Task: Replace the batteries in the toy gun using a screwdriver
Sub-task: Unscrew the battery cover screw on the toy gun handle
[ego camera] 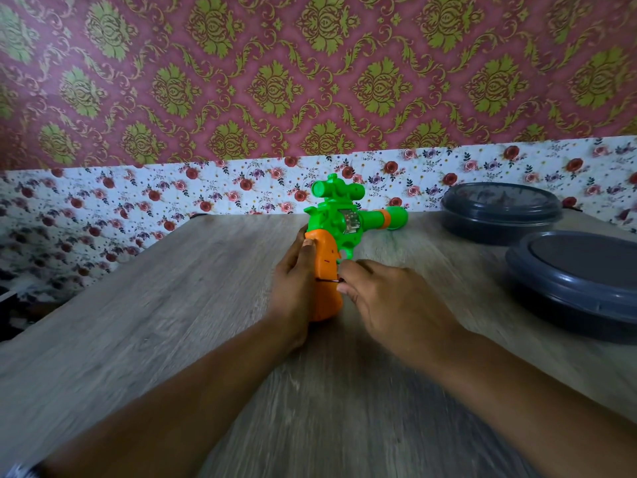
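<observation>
Centre of frame: toy gun (339, 222), green body with scope on top, orange grip (325, 281) toward the camera, barrel with orange ring pointing right. It lies on a wood-grain table (172, 305).

Left hand (293, 281) wraps the left side of the orange grip, thumb on its upper edge, fingers curled round the far side.

Right hand (389, 301), just right of the grip, pinches a thin dark screwdriver (329, 280) between thumb and forefinger; the shaft runs level, its tip meeting the grip's side (handle mostly hidden in the fingers).

Right edge of frame: two dark grey lidded round containers, one farther back (499, 212), one nearer (579, 281), well apart from the gun.

Behind the table: floral wall strip (138, 194), patterned red-and-gold wallpaper (275, 81) above it.
</observation>
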The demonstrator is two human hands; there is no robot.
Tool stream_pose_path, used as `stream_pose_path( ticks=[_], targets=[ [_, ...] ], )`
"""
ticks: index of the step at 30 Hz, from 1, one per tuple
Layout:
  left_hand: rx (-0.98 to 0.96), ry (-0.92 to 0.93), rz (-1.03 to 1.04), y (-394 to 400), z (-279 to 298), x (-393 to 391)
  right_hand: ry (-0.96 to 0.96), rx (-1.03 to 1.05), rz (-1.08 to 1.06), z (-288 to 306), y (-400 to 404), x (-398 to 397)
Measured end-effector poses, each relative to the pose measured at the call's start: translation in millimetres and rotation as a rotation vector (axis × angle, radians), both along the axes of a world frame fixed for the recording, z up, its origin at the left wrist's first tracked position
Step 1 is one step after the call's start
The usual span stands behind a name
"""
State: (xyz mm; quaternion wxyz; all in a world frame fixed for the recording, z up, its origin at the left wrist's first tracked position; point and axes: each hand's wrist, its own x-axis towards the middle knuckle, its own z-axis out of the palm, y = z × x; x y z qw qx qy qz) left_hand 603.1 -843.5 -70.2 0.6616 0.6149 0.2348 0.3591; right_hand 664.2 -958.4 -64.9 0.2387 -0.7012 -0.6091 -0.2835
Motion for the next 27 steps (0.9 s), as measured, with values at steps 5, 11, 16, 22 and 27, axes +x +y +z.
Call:
stream_pose_path(
  ticks=[5,11,16,22,27],
  targets=[
    [0.026,0.014,0.019,0.1,0.3,1.3,0.090,0.016,0.030,1.3,-0.3,-0.2],
    [0.066,0.040,0.025,0.7,-0.6,0.0,0.405,0.041,0.056,2.0,0.9,-2.4],
    [0.034,0.055,0.026,2.2,-1.1,0.8,0.098,-0.012,-0.093,2.9,-4.7,-1.2],
    [0.016,-0.005,0.028,1.0,-2.9,1.9,-0.064,0.010,-0.089,2.3,-4.3,1.6],
    [-0.005,-0.034,0.009,2.7,-1.7,2.1,-0.013,0.014,-0.047,4.7,-4.3,1.8]
  ],
)
